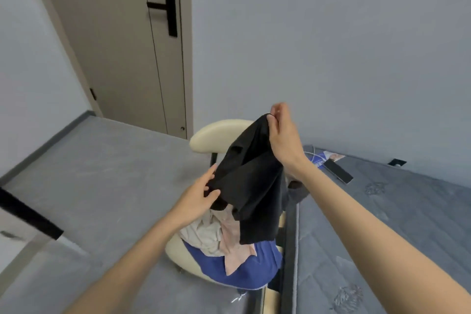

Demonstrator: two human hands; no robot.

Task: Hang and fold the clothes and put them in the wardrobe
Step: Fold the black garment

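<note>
**Black garment held aloft over chair: handling notes**

The black garment point(252, 186) is held in the air above the cream chair point(216, 135), clear of the clothes pile point(211, 234) on the seat. Its top edge is pinched between thumb and fingertips of the right hand point(283, 132). A lower side edge is taken between the thumb and fingers of the left hand point(198, 199), and this hold looks lighter.

Fabric is judged soft, light and limp. It hangs in loose folds from one point, with no stiffness to keep a shape. It is not thought fragile or slippery.

For hanging or folding, the cloth would best be taken at two matching points along one edge, such as shoulders or waistband, so that it drops flat. Which edge is uppermost cannot be told. The mattress point(382, 224) beside the chair is judged usable as a folding surface.
</note>
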